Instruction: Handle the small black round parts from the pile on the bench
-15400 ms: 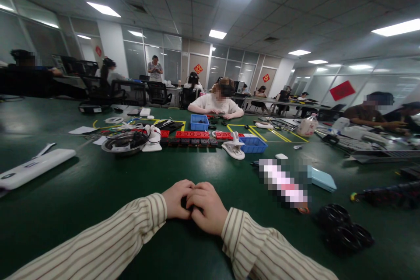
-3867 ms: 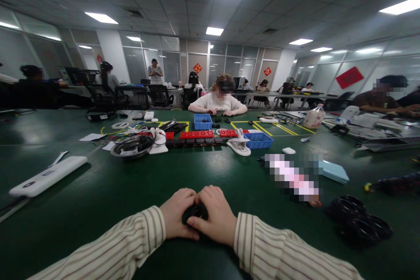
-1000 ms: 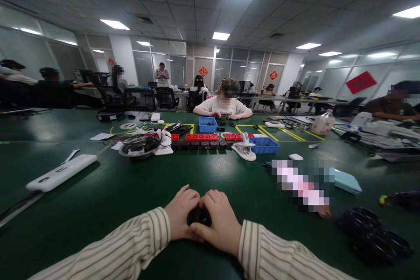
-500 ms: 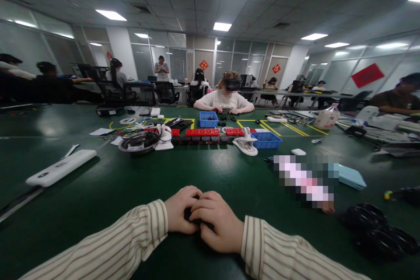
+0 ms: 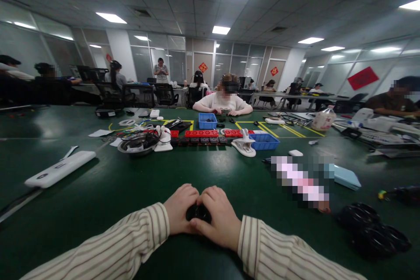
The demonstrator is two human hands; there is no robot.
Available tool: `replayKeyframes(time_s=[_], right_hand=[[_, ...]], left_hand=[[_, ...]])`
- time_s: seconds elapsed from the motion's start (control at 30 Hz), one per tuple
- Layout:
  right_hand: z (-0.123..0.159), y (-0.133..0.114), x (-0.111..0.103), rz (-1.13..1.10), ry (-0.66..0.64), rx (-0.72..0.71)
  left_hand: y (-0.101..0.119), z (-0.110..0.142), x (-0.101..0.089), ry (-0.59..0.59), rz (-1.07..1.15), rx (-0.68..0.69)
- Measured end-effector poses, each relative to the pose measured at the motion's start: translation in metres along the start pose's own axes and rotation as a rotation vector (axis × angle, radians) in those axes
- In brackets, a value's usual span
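My left hand [image 5: 180, 208] and my right hand [image 5: 220, 218] meet low in the middle of the view, over the green table [image 5: 131, 197]. Between them they grip a small, round, glossy black part [image 5: 201, 213] with a ring-like rim. Fingers of both hands curl around its sides, and the right thumb lies along its near edge. Much of the part is covered, so its exact kind cannot be told. To the right lie several similar black round parts [image 5: 374, 229], grouped together on the table.
A white power strip [image 5: 61, 169] lies at left. Ahead are a metal bowl of cables [image 5: 138, 143], red sockets [image 5: 201, 133], a white clip stand [image 5: 244, 143] and blue bins [image 5: 265, 141]. A light-blue case [image 5: 347, 177] sits at right. Across the table sits a person [image 5: 223, 101].
The right hand's fingers have shifted up and apart from the left hand's, so more of the black round part shows between them. The view has turned slightly right.
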State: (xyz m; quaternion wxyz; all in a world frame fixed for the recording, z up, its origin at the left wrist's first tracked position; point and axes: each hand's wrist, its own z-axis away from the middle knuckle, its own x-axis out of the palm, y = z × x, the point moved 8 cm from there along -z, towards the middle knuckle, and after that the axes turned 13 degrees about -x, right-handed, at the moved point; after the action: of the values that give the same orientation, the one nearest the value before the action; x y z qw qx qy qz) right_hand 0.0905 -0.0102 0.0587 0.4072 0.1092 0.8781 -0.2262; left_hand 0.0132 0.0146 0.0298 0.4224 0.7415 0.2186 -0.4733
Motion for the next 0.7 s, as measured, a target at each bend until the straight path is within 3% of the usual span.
replayKeyframes(time_s=[0.17, 0.4, 0.57, 0.7], right_hand=[[-0.003, -0.010, -0.001, -0.051, -0.022, -0.101], [-0.003, -0.024, -0.001, -0.191, -0.017, -0.304], [-0.003, -0.028, -0.005, -0.217, 0.004, -0.352], [-0.004, -0.018, -0.011, -0.179, 0.074, -0.227]], left_hand=[[-0.002, -0.001, 0.002, -0.062, 0.039, -0.014], [0.001, 0.001, 0.003, -0.206, 0.189, 0.080], [-0.002, 0.001, 0.006, -0.173, 0.177, 0.099], [-0.008, -0.001, 0.004, -0.045, 0.101, 0.019]])
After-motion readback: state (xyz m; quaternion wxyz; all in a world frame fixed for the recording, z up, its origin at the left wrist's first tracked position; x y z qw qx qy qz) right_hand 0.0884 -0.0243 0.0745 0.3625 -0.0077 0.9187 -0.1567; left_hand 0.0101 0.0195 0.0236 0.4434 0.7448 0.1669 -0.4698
